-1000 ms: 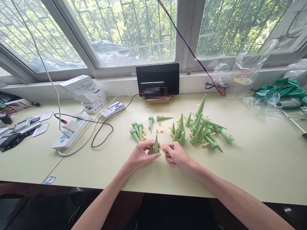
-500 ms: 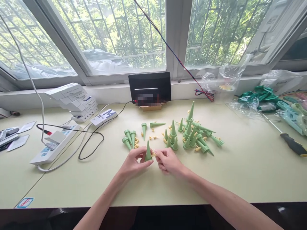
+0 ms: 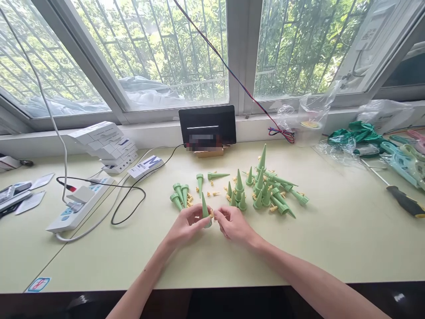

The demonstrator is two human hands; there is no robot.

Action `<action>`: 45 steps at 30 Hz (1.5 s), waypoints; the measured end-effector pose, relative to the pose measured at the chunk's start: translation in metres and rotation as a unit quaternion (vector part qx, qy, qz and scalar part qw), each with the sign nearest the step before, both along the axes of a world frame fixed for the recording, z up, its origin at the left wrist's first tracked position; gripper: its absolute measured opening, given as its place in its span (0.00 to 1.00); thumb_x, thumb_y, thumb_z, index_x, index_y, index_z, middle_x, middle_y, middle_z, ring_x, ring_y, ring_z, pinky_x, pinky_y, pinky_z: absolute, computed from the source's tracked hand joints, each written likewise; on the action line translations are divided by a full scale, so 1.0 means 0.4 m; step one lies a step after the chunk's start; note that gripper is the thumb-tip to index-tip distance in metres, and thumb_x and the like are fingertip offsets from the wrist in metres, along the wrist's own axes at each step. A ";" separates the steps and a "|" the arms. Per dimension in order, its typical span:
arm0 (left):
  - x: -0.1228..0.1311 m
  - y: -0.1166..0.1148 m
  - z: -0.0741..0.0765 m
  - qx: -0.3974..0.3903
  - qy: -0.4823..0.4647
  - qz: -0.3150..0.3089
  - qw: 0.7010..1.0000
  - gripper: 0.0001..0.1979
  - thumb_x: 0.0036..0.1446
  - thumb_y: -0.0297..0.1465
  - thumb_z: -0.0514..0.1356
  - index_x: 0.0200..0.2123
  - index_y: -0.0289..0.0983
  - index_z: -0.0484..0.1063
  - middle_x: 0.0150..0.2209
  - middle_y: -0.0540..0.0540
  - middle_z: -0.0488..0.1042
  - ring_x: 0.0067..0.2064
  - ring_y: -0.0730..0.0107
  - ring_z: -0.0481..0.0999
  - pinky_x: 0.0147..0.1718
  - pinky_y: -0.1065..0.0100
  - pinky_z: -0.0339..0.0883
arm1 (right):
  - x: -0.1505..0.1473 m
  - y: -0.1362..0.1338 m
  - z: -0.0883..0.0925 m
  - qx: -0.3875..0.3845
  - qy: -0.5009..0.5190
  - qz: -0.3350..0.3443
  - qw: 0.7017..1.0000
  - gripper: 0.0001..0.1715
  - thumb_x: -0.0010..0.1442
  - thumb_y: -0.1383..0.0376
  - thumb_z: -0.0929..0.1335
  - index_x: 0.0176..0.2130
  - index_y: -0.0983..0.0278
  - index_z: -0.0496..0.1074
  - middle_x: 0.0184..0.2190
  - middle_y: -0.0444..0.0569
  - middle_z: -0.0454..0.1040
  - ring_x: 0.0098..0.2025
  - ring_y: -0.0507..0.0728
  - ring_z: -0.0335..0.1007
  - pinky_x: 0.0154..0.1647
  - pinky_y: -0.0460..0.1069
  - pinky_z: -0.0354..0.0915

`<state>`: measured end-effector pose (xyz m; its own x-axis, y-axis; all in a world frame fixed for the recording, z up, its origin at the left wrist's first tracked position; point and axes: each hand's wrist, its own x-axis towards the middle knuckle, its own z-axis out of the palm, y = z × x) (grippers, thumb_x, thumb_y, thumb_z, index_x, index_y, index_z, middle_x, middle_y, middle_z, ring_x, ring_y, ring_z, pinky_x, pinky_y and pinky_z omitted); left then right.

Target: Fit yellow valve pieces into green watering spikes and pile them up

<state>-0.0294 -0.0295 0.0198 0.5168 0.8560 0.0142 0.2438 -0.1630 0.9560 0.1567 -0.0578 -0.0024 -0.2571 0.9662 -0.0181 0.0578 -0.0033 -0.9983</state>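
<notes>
My left hand (image 3: 186, 225) is closed around the wide base of a green plant watering spike (image 3: 205, 206), its point up and leaning slightly left. At the right side of its base sits a small yellow valve (image 3: 211, 213), which the thumb and forefinger of my right hand (image 3: 234, 223) pinch from the right. Whether the valve is seated in the spike I cannot tell. Beyond my left hand lie several more green spikes (image 3: 184, 192). Past my right hand stands a dense group of green spikes (image 3: 239, 181), some upright, others lying with yellow valves on them.
Loose yellow valves (image 3: 215, 193) lie just beyond the hands. A tablet (image 3: 207, 126) leans at the window. To the left are a power strip (image 3: 63, 218), cables and stacked white boxes (image 3: 109, 141). A screwdriver (image 3: 401, 199) and plastic bags (image 3: 358, 137) lie right.
The spike in my left hand has tipped a little to the left. Both hands stay close together in nearly the same spot. The view has shifted slightly.
</notes>
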 end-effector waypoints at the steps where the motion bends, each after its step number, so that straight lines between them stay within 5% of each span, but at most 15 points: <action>1: 0.000 0.001 -0.001 -0.013 -0.006 -0.001 1.000 0.16 0.60 0.40 0.60 0.44 0.34 0.75 0.35 0.43 0.74 0.29 0.72 0.68 0.26 0.72 0.64 | 0.000 0.001 -0.001 0.000 -0.004 -0.004 1.000 0.20 0.66 0.52 0.61 0.28 0.62 0.63 0.13 0.37 0.58 0.14 0.48 0.52 0.18 0.45 0.52; 12: -0.002 0.007 -0.015 -0.033 -0.037 0.072 0.996 0.18 0.61 0.43 0.59 0.44 0.35 0.73 0.20 0.54 0.61 0.21 0.77 0.61 0.20 0.73 0.59 | -0.005 0.007 -0.012 0.007 -0.029 -0.019 0.999 0.21 0.65 0.52 0.62 0.26 0.62 0.62 0.13 0.38 0.58 0.16 0.49 0.53 0.19 0.46 0.50; 19: -0.013 0.012 -0.006 -0.020 -0.055 0.069 0.996 0.15 0.59 0.41 0.62 0.41 0.34 0.73 0.31 0.47 0.72 0.24 0.78 0.64 0.22 0.72 0.63 | -0.005 0.013 -0.015 0.018 -0.035 -0.013 0.999 0.21 0.65 0.54 0.63 0.25 0.62 0.62 0.14 0.38 0.59 0.17 0.49 0.54 0.20 0.45 0.49; 31: -0.048 0.034 0.011 0.074 -0.008 0.165 0.983 0.11 0.55 0.38 0.65 0.32 0.35 0.73 0.40 0.43 0.74 0.24 0.77 0.66 0.20 0.71 0.64 | -0.013 0.015 -0.024 0.079 -0.048 -0.005 0.996 0.19 0.64 0.60 0.63 0.23 0.64 0.65 0.18 0.39 0.58 0.22 0.49 0.52 0.25 0.46 0.50; 37: 0.012 0.088 0.117 0.152 -0.020 0.163 0.975 0.10 0.54 0.36 0.67 0.33 0.35 0.74 0.34 0.44 0.75 0.24 0.76 0.67 0.19 0.73 0.63 | -0.012 0.010 -0.021 0.083 -0.073 0.001 0.994 0.19 0.65 0.61 0.63 0.23 0.64 0.64 0.18 0.39 0.58 0.22 0.49 0.52 0.25 0.46 0.49; 45: 0.176 0.219 0.270 0.276 -0.078 0.088 0.954 0.11 0.56 0.37 0.66 0.35 0.34 0.74 0.29 0.47 0.74 0.20 0.80 0.68 0.17 0.75 0.62 | -0.010 0.011 -0.033 0.089 -0.076 0.006 0.993 0.20 0.66 0.61 0.62 0.23 0.64 0.63 0.18 0.39 0.55 0.23 0.49 0.49 0.25 0.46 0.48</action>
<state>0.0411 0.0579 0.1279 0.3210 0.7690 0.5528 0.1753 -0.6218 0.7633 0.1526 -0.0535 -0.0157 -0.2759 0.9545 0.1129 0.2064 0.1735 -0.9630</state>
